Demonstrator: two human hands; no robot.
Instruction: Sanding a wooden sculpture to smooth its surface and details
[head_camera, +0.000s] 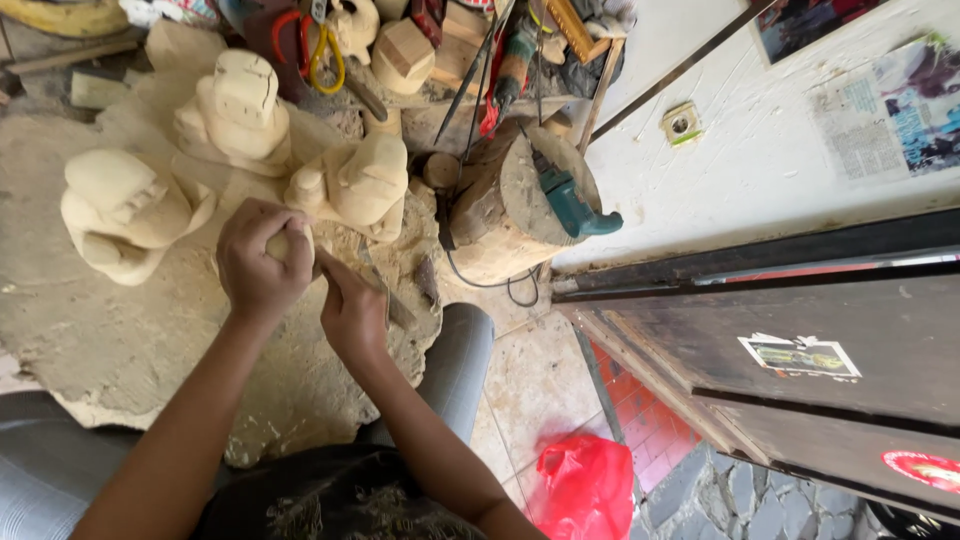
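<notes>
My left hand (262, 262) grips a small pale wood piece (281, 243), steadying it; my right hand (352, 312) pinches a carving tool (385, 292) against it.

We see a small pale wooden piece (283, 243), rounded and unpainted, almost wholly wrapped in the left hand's fist so only its blunt top shows between thumb and fingers. It sits low against the rough, sawdust-coloured slab (110, 340) lying across the lap. Beside it a slim dark metal tool (393, 305) slants out from under the right hand, its tip toward the piece.
</notes>
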